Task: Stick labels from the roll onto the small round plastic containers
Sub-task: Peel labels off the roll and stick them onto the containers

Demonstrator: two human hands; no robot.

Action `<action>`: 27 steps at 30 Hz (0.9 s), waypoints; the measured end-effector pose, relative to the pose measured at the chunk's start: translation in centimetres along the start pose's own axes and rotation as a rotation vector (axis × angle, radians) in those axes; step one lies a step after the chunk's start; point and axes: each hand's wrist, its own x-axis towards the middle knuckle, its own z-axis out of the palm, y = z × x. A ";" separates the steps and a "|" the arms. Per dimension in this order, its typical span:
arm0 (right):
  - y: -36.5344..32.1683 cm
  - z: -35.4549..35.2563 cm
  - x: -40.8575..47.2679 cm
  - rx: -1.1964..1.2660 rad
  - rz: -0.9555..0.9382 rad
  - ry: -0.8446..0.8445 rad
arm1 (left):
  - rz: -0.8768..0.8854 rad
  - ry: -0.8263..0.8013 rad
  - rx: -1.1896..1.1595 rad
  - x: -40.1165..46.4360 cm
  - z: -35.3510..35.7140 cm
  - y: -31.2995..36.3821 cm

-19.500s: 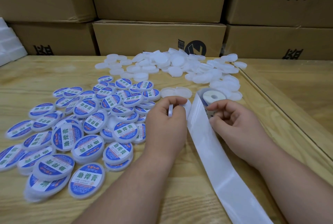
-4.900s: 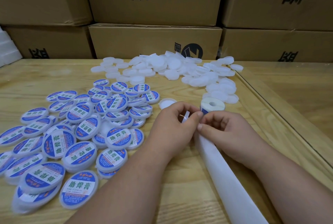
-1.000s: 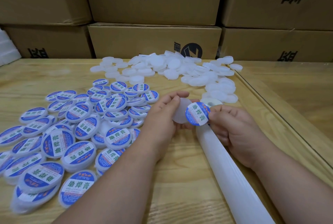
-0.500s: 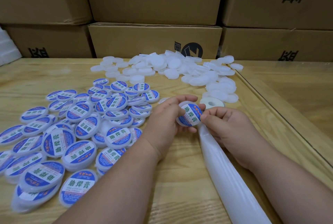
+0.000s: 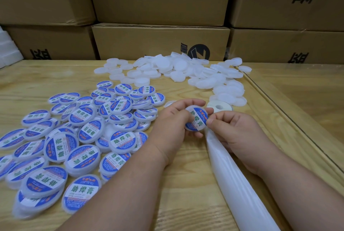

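Note:
My left hand (image 5: 173, 121) grips a small round white container (image 5: 196, 120) that faces me with a blue and white label on its top. My right hand (image 5: 234, 130) touches the label's right edge with its thumb and fingertip, and its other fingers curl round the white backing strip (image 5: 234, 180) that runs down to the lower right. The label roll (image 5: 219, 107) lies flat just behind my hands. Several labelled containers (image 5: 74, 137) lie heaped at the left. A pile of blank white containers (image 5: 178, 71) lies at the back.
Stacked cardboard boxes (image 5: 160, 41) wall off the back of the wooden table (image 5: 178, 184). A raised wooden edge (image 5: 290, 119) runs diagonally along the right side. White foam pieces (image 5: 7, 50) sit at the far left.
The label, held loose in my right hand one second ago, now lies on the container in my left hand. My right fingers have moved onto its right edge.

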 end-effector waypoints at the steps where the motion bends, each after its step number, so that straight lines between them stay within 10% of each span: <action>1: 0.1 0.0 0.0 -0.002 0.002 0.003 | 0.009 0.003 0.010 0.0 0.0 0.0; 27: 0.5 -0.5 0.6 0.047 0.008 0.067 | 0.083 0.314 0.090 0.1 -0.1 0.2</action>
